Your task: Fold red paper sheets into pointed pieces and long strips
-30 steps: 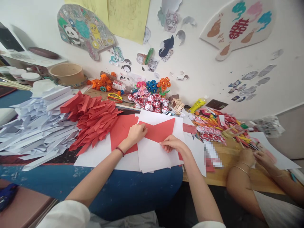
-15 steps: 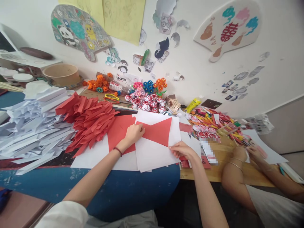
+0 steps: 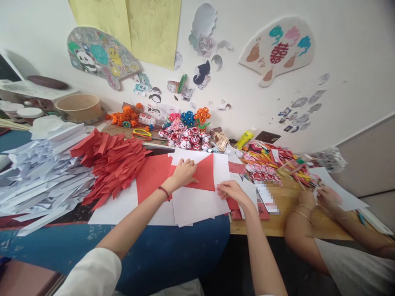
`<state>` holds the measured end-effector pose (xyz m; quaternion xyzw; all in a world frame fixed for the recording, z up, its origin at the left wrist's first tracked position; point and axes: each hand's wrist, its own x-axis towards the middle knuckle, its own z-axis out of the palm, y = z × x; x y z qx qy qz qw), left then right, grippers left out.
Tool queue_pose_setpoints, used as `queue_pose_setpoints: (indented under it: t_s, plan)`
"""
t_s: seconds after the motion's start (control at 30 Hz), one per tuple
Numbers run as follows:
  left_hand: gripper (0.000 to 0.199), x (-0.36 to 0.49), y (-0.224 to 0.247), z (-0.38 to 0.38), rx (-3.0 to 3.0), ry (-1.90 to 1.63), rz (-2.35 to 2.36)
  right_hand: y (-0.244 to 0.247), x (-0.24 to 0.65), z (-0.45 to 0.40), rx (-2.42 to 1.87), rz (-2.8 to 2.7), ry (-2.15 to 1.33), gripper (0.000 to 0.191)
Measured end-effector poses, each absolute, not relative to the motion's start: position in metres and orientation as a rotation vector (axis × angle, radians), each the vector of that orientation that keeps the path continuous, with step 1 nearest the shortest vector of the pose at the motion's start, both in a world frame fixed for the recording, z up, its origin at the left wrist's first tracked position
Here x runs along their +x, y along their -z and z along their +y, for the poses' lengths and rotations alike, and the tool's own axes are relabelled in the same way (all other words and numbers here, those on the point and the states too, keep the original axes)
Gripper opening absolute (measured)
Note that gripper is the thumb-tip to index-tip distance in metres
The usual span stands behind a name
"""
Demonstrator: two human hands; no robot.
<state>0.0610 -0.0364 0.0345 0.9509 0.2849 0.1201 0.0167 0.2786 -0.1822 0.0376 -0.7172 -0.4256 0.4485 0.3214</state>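
Observation:
My left hand point(image 3: 184, 172) lies on a folded red paper point(image 3: 205, 174), fingers spread and thumb apart, pressing near its left part. The red paper tapers to a point at its upper right and rests on white sheets point(image 3: 194, 207). My right hand point(image 3: 232, 192) hovers by the sheets' right edge, fingers loosely curled. Its fingertips are close to the red paper's lower right corner, with a narrow white gap between. Another red sheet point(image 3: 151, 176) lies flat to the left, partly under my left wrist.
Heaps of folded red strips point(image 3: 114, 164) and white strips point(image 3: 40, 172) fill the left. Paper flowers point(image 3: 189, 137) line the wall. At the right, another person's hands point(image 3: 317, 201) work near a white sheet point(image 3: 336, 191) beside a pile of coloured pieces point(image 3: 277, 158).
My left hand has opened from a closed pose and spread over the red paper. My right fingertips have come away from its corner. The red paper now looks narrower, and the view has shifted slightly.

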Motion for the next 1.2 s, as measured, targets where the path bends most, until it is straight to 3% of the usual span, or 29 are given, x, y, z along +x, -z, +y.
queue_pose_setpoints:
  t_s: [0.1, 0.23, 0.37, 0.5, 0.6, 0.73, 0.9, 1.07, 1.2]
  plan:
    - [0.055, 0.059, -0.031, -0.031, 2.832, -0.285, 0.933, -0.034, 0.283, -0.174, -1.84, -1.127, -0.956, 0.026]
    - [0.03, 0.051, -0.039, -0.031, 2.683, -0.147, 0.839, -0.032, 0.291, -0.162, -1.693, -1.107, -0.815, 0.033]
    - [0.02, 0.032, -0.086, -0.045, 2.436, -0.237, 0.442, -0.04, 0.296, -0.156, -1.522, -1.014, -0.789, 0.034]
    - [0.03, 0.007, -0.142, -0.063, 1.755, -0.437, 0.234, -0.054, 0.3, -0.154, -1.385, -0.89, -0.701, 0.029]
    - [0.039, -0.011, -0.155, -0.065, 1.297, -0.679, 0.242, -0.064, 0.301, -0.154, -1.338, -0.849, -0.651, 0.028]
    - [0.037, -0.038, -0.128, -0.056, 1.03, -0.783, 0.513, -0.073, 0.3, -0.153, -1.355, -0.908, -0.686, 0.03]
    - [0.047, -0.069, -0.066, -0.058, 0.992, -0.658, 0.895, -0.067, 0.291, -0.146, -1.523, -0.983, -0.701, 0.037]
    - [0.036, -0.077, -0.03, -0.071, 1.527, -0.732, 1.226, -0.052, 0.238, -0.127, -1.58, -1.449, -0.49, 0.04]
    - [0.026, -0.072, -0.027, -0.075, 1.889, -0.806, 1.371, -0.049, 0.183, -0.1, -1.504, -1.755, -0.447, 0.056]
